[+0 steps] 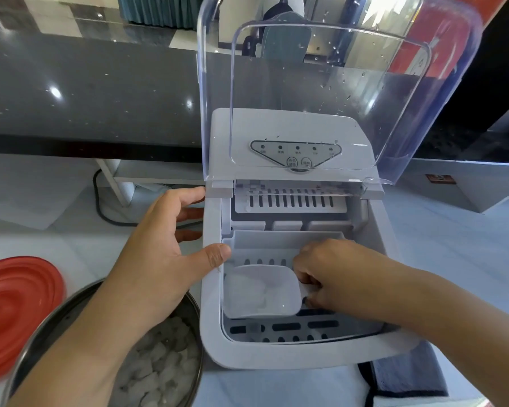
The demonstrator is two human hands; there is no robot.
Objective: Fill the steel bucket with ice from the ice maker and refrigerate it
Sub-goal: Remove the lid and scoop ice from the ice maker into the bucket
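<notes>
- Gripping the scoop point(259, 292) inside the ice maker point(276, 353), the right hand point(321, 274) curls round its handle; the left hand point(165, 248) clasps the maker's left wall.
- Near left on the bench point(56, 239), the steel bucket point(50, 321) holds ice point(162, 365): probably heavy, cold, slick; grasp its rim two-handed.

The ice maker point(291, 353) carries a control panel point(296, 152) on its top deck: 5 tiny captions and 2 round buttons with characters (seemingly Chinese), all too small to read. Right of the ice maker, a dark label point(440, 179) is blurred.
</notes>
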